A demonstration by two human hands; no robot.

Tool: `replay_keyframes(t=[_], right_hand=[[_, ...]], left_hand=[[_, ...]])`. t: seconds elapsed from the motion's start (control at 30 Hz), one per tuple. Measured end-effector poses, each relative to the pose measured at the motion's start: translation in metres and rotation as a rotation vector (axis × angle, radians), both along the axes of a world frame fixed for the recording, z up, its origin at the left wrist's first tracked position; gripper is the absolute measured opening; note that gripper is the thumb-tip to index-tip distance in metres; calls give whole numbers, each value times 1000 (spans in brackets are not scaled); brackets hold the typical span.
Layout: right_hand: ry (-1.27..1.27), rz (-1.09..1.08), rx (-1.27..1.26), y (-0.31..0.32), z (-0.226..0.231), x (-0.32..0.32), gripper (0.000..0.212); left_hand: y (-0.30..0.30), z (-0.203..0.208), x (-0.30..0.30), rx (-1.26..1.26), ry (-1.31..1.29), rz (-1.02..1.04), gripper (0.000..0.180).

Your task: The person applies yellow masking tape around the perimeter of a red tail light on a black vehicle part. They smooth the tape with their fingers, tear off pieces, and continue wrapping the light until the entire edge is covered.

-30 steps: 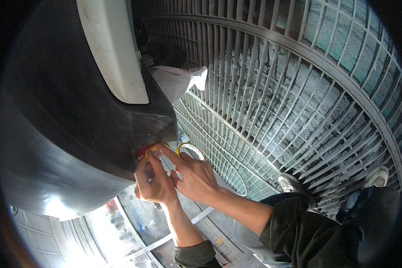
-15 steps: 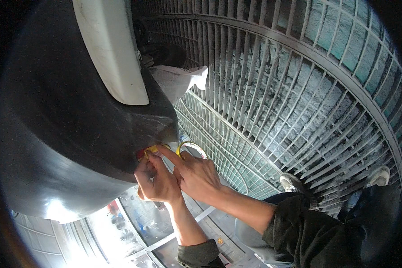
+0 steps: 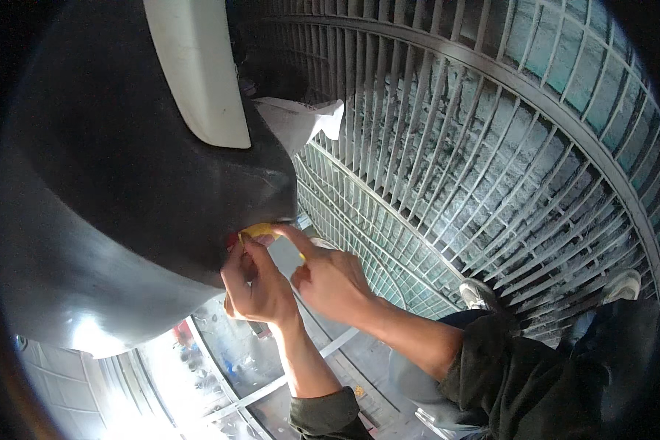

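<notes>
A dark grey curved panel (image 3: 161, 191), like a vehicle bumper, fills the left side. Yellow masking tape (image 3: 259, 230) runs along its lower corner, beside a small red patch (image 3: 232, 240). Thumb and fingers of my left hand (image 3: 260, 286) pinch the tape's left end against the panel. My right hand (image 3: 335, 282) stretches its index finger onto the strip's right part, while its other fingers curl around the tape roll. That roll is mostly hidden behind the hand; a bit of yellow shows between the fingers.
A long white trim piece (image 3: 202, 81) is set into the panel. White sheeting (image 3: 301, 121) sticks out behind it. Metal floor grating (image 3: 447, 139) spreads to the right, with shoes (image 3: 477, 293) on it. Bright light glares at lower left.
My right index finger has shifted slightly right and up along the tape, and more of the yellow strip shows. The roll has turned mostly out of sight. My left hand keeps its pinch.
</notes>
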State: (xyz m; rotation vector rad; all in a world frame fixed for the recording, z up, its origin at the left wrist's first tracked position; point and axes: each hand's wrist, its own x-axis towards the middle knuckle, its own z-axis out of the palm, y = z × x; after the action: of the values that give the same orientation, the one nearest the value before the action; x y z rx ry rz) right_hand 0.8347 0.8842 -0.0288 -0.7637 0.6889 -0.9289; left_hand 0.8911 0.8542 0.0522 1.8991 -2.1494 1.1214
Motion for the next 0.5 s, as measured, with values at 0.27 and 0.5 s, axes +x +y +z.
replay_keyframes(t=[0.27, 0.5], right_hand=[[-39, -271, 5, 32, -12, 28, 65], [11, -227, -57, 10, -1, 18, 71]], left_hand=[[4, 3, -4, 9, 11, 42, 5], [8, 2, 11, 11, 131, 34, 7]])
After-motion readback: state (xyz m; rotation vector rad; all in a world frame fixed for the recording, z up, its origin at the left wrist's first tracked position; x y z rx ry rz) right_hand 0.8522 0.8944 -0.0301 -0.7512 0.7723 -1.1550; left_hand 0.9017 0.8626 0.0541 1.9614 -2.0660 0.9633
